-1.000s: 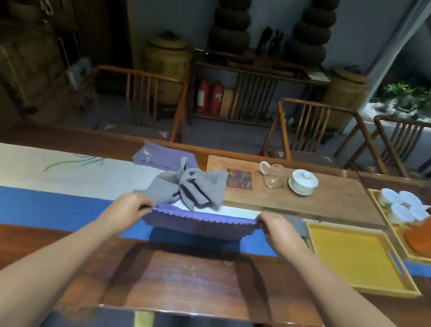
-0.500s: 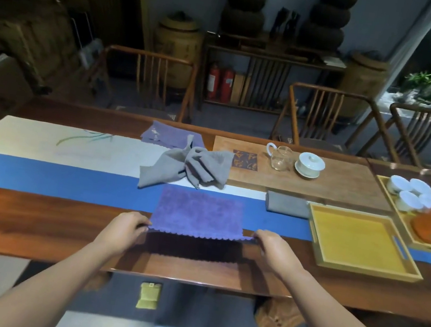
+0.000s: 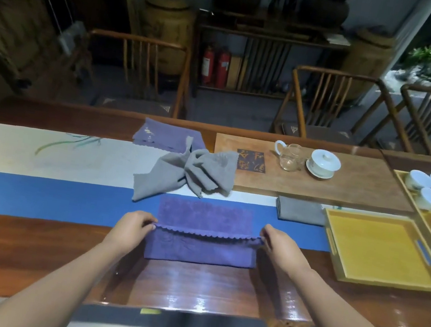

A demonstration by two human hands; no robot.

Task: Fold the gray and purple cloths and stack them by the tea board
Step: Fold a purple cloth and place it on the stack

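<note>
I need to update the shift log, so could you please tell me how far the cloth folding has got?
Done: one folded gray cloth lies by the wooden tea board. In hand: the left hand and right hand pinch the scalloped edge of the purple terry cloth, mid-fold. Left: the crumpled gray cloth and the purple cloth behind it, then stacking.

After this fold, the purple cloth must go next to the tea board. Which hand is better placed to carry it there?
Probably the right hand. It pinches the purple cloth at its right end, the side where the folded gray cloth lies by the tea board. The left hand would have to cross over.
</note>
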